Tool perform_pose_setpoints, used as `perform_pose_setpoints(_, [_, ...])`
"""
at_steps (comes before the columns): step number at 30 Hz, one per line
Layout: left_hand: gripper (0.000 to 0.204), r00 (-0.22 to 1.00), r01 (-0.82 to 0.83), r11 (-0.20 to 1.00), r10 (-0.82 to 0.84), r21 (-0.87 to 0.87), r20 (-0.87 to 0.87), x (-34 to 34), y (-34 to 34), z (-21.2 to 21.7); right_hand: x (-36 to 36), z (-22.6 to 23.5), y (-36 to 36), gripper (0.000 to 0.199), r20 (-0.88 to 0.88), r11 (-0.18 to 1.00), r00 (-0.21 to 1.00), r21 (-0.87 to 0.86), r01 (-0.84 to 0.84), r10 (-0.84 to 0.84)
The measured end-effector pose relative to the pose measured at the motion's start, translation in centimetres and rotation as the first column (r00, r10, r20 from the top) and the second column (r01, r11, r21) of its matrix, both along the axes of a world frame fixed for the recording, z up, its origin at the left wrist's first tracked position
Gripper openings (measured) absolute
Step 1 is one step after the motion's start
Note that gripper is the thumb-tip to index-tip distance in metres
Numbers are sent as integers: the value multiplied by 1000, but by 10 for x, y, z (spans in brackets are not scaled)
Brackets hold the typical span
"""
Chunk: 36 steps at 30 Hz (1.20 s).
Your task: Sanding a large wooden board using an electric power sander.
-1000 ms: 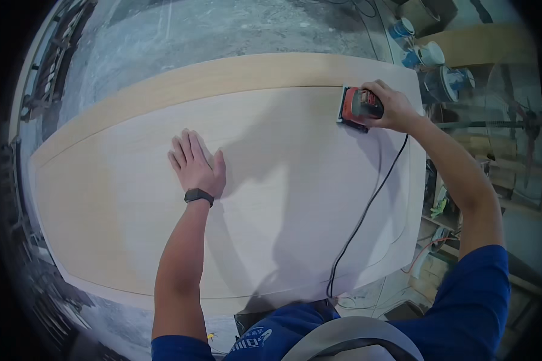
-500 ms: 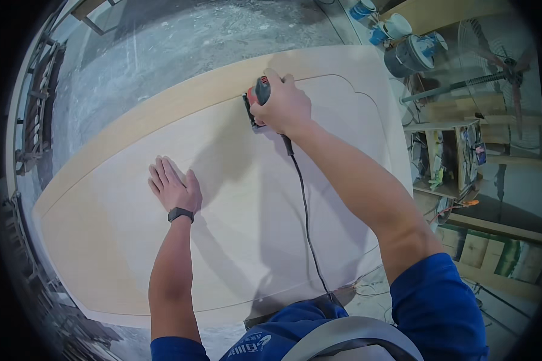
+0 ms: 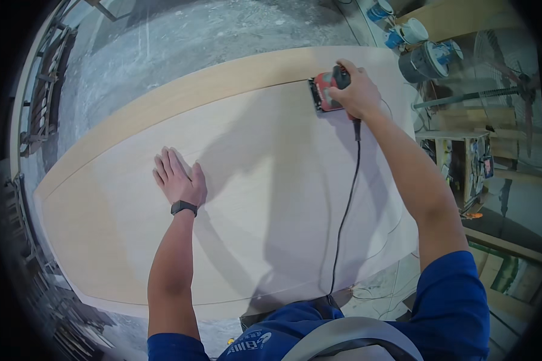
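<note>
A large pale wooden panel (image 3: 223, 240) with curved edges lies before me, a thin dark line running along inside its border. My right hand (image 3: 362, 95) grips a red and black electric sander (image 3: 326, 90), whose flat base rests on the panel near the far right, over that line. From the sander's back a black cord (image 3: 345, 216) trails across the panel toward my waist. My left hand (image 3: 180, 180) lies flat on the panel left of the middle, fingers stretched out, with a dark band (image 3: 183, 208) on the wrist.
Beyond the far right edge stand paint-stained buckets (image 3: 424, 62). A small wooden shelf (image 3: 464, 162) full of odds and ends and a fan (image 3: 521, 87) are on the right. Dusty grey floor (image 3: 223, 30) stretches behind the panel. Loose cables (image 3: 373, 295) lie at the near right.
My right hand has slid the sander to the right along the panel's far border, drawing the cord with it. My left hand stays flat in nearly the same place.
</note>
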<state>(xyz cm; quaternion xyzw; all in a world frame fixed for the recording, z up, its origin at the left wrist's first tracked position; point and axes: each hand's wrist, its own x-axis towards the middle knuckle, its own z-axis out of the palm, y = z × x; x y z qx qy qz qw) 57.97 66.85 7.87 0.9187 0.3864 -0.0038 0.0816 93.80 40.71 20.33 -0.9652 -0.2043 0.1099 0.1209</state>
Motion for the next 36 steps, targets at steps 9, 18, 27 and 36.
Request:
perform_pose_setpoints(9, [81, 1000, 2, 1000, -3, -18, -21, -5, -5, 1, 5, -8, -21, 72, 78, 1000, 997, 18, -26, 24])
perform_pose_setpoints(18, [85, 1000, -10, 993, 12, -115, 15, -12, -16, 12, -112, -10, 112, 67, -10, 994, 995, 56, -94, 95])
perform_pose_setpoints(27, [79, 933, 244, 932, -150, -269, 327, -43, -47, -7, -202, -15, 201, 67, 9, 997, 998, 36, -68, 68])
perform_pose_setpoints(36, [79, 997, -77, 987, 79, -138, 14, -253, 92, -8, -290, -73, 356, 58, -25, 960, 987, 239, -146, 157])
